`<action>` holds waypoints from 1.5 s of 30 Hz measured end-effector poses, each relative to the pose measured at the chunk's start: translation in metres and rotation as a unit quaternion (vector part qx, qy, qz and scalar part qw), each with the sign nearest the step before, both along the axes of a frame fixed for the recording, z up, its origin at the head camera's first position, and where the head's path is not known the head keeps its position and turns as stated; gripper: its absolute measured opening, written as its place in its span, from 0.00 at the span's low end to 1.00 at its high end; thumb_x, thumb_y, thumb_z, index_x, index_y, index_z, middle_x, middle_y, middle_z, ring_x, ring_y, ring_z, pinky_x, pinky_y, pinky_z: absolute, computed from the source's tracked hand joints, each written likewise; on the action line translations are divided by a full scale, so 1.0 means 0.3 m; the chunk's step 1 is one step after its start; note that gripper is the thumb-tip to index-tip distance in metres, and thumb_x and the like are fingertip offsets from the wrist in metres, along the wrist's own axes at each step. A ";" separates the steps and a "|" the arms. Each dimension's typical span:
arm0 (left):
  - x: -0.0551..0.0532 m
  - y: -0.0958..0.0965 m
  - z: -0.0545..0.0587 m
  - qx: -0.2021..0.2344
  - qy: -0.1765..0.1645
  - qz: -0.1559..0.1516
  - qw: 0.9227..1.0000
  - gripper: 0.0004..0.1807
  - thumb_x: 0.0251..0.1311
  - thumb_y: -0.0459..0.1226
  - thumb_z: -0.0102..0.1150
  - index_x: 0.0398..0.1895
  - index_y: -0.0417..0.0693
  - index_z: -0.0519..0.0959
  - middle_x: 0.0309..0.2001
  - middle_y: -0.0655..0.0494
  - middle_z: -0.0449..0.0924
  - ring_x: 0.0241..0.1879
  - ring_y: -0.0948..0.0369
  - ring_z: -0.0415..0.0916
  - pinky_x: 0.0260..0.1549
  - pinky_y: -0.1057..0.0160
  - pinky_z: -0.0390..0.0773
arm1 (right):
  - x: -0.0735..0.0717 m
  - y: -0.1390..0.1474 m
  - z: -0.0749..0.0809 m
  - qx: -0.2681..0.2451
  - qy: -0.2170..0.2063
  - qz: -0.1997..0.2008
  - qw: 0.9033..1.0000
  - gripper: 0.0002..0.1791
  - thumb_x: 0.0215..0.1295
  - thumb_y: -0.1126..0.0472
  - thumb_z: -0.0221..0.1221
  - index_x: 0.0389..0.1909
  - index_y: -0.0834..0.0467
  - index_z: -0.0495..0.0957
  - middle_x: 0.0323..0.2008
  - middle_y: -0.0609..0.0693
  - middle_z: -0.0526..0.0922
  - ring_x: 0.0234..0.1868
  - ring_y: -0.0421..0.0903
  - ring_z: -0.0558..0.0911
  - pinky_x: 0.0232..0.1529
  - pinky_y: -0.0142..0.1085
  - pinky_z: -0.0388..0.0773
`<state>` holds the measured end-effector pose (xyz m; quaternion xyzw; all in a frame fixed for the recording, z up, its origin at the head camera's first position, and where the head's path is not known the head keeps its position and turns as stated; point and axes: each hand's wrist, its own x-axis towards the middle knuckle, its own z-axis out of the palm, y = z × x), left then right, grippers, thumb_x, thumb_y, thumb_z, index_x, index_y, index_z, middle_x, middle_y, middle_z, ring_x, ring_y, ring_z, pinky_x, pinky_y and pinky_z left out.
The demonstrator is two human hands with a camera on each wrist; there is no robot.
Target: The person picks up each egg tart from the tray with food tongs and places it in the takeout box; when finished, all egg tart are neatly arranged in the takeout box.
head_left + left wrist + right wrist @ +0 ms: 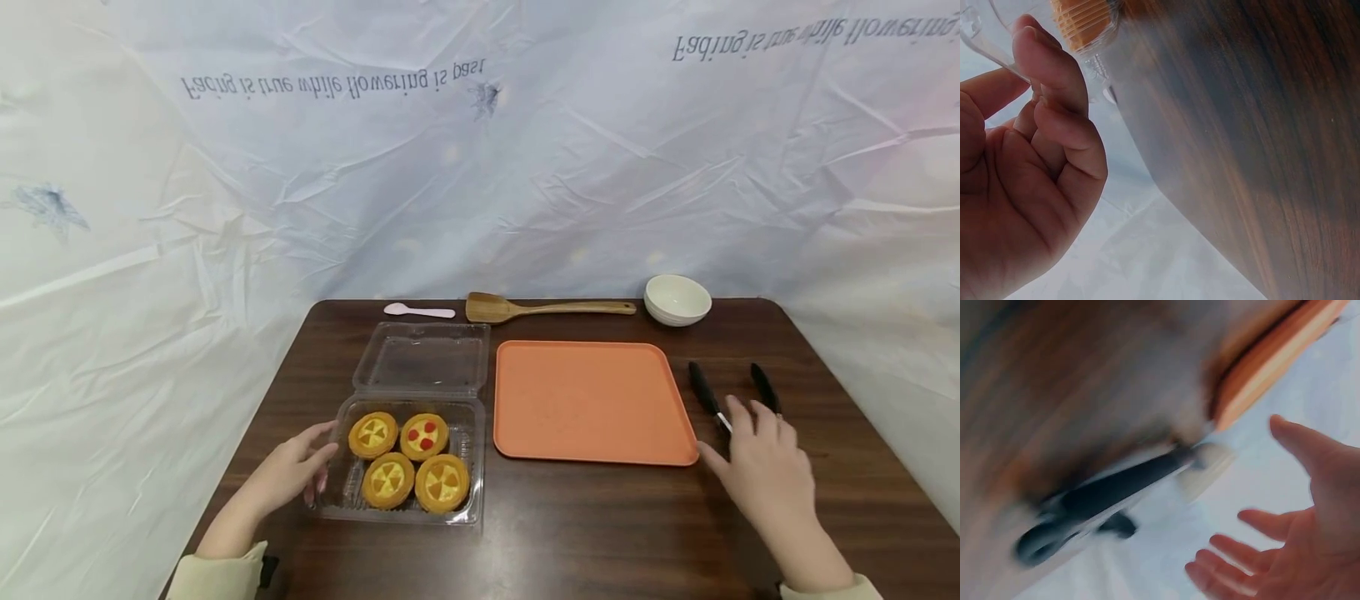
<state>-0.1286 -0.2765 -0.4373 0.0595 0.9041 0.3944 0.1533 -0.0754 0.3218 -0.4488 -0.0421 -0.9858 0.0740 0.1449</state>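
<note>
A clear plastic clamshell container [479,479] lies with its lid folded back, and several tarts stand in it, one of them a tart with red topping [424,437]. My left hand [288,467] is at its left rim, thumb above and curled fingers below, pinching the edge. Through the left wrist view, that hand [1041,144] shows its fingers bent close to the plastic. Spread fingers mark my right hand [768,475], which holds nothing over two long black-and-metal utensil pieces [702,387]. Blur covers the black piece [1122,490] in the right wrist view.
An orange tray [588,400] lies mid-table, its near right corner beside the right thumb. Along the back edge are a pink spoon [420,312], a wooden spatula [540,308] and a white bowl [677,301]. Pale sheeting [525,167] hangs behind the dark wood table [585,533].
</note>
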 end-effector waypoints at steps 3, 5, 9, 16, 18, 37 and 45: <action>-0.002 -0.001 0.002 -0.003 0.003 -0.001 1.000 0.26 0.73 0.39 0.47 0.70 0.37 0.59 0.16 0.53 0.73 0.14 0.54 0.71 0.18 0.57 0.75 | -0.015 -0.092 0.009 -0.016 0.044 0.066 0.997 0.40 0.48 0.49 0.73 0.58 0.68 0.71 0.54 0.75 0.67 0.50 0.76 0.67 0.35 0.66 0.69; -0.002 -0.001 0.004 -0.004 0.004 -0.001 1.000 0.26 0.73 0.39 0.47 0.70 0.37 0.59 0.16 0.53 0.73 0.14 0.54 0.71 0.18 0.57 0.75 | -0.026 -0.160 0.017 -0.036 0.053 0.112 0.992 0.35 0.50 0.50 0.72 0.55 0.65 0.75 0.54 0.71 0.70 0.51 0.72 0.69 0.40 0.65 0.69; -0.001 0.001 0.008 -0.005 0.003 0.003 1.000 0.26 0.73 0.39 0.47 0.70 0.37 0.59 0.16 0.53 0.73 0.13 0.54 0.71 0.17 0.57 0.75 | -0.053 -0.291 0.025 -0.075 0.054 0.200 0.976 0.27 0.53 0.51 0.71 0.52 0.59 0.78 0.53 0.62 0.75 0.53 0.63 0.72 0.48 0.59 0.69; 0.002 -0.001 0.004 -0.002 0.006 0.003 1.000 0.26 0.73 0.39 0.47 0.69 0.37 0.59 0.16 0.52 0.73 0.13 0.54 0.71 0.17 0.57 0.75 | -0.107 -0.476 0.018 -0.101 -0.020 0.274 0.956 0.24 0.61 0.45 0.65 0.55 0.50 0.79 0.51 0.45 0.77 0.52 0.46 0.76 0.43 0.44 0.77; 0.002 -0.001 0.001 -0.001 0.005 0.005 1.000 0.26 0.73 0.39 0.47 0.69 0.37 0.59 0.16 0.52 0.73 0.13 0.54 0.71 0.17 0.56 0.75 | -0.121 -0.517 0.017 -0.107 -0.041 0.280 0.953 0.24 0.63 0.43 0.62 0.56 0.49 0.78 0.51 0.43 0.77 0.51 0.44 0.77 0.42 0.43 0.77; -0.002 0.005 -0.003 -0.004 0.002 0.005 1.000 0.26 0.74 0.39 0.46 0.70 0.38 0.59 0.16 0.53 0.73 0.13 0.54 0.71 0.21 0.54 0.76 | -0.315 -0.750 0.006 -0.186 -0.184 0.223 0.939 0.41 0.66 0.33 0.49 0.68 0.61 0.65 0.56 0.56 0.73 0.49 0.51 0.77 0.45 0.47 0.74; 0.003 0.010 0.001 0.000 -0.004 0.010 1.000 0.26 0.74 0.39 0.46 0.70 0.38 0.59 0.16 0.52 0.73 0.13 0.54 0.71 0.19 0.54 0.76 | -0.409 -0.781 -0.019 -0.241 -0.214 0.232 0.918 0.40 0.68 0.36 0.51 0.69 0.61 0.63 0.33 0.47 0.74 0.29 0.45 0.73 0.31 0.41 0.70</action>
